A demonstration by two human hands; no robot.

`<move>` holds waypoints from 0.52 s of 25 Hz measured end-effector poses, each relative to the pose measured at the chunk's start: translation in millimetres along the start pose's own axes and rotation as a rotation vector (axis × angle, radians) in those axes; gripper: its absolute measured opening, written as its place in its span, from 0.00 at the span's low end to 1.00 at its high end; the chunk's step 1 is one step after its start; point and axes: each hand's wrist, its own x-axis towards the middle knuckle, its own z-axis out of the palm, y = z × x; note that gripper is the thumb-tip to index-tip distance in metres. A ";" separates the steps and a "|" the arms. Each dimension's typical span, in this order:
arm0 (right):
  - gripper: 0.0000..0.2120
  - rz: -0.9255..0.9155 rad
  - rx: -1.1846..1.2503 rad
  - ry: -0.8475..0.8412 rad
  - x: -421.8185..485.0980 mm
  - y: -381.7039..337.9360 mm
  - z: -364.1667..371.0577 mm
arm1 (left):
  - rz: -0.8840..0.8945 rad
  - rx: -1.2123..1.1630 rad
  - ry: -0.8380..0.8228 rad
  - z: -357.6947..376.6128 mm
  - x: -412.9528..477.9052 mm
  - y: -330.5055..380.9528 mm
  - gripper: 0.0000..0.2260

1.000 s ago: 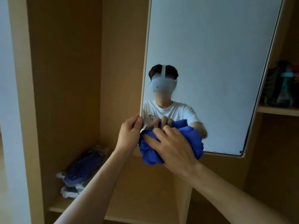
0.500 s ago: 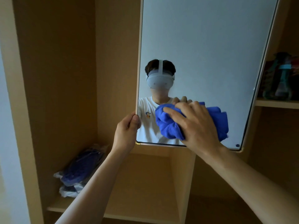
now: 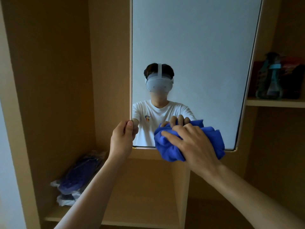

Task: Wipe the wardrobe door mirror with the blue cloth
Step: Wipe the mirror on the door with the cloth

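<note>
— What changed, head view?
— My right hand (image 3: 194,146) dragged the bunched blue cloth (image 3: 166,148) down to the bottom edge of the wardrobe door mirror (image 3: 189,47); I reckon the lower strip is nearly done.
— Grips?
— Right grip clutches the cloth; left hand (image 3: 122,139) pinches the mirror's left edge. The mirror's top is cut off, and my fingers behind it are hidden.
</note>
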 end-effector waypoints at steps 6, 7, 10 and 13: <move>0.25 0.161 -0.073 0.120 38.1 56.4 -38.9 | -0.051 0.024 0.081 7.3 -4.1 1.6 0.12; 0.27 0.162 -0.067 0.111 39.7 60.7 -40.6 | -0.058 0.023 0.094 8.7 -4.2 2.0 0.12; 0.22 0.114 -0.075 0.114 27.8 57.3 -33.4 | -0.063 0.021 0.113 11.2 -4.2 2.4 0.11; 0.21 0.089 -0.027 0.093 -3.1 47.3 -18.0 | -0.060 0.019 0.127 12.0 -3.8 1.2 0.12</move>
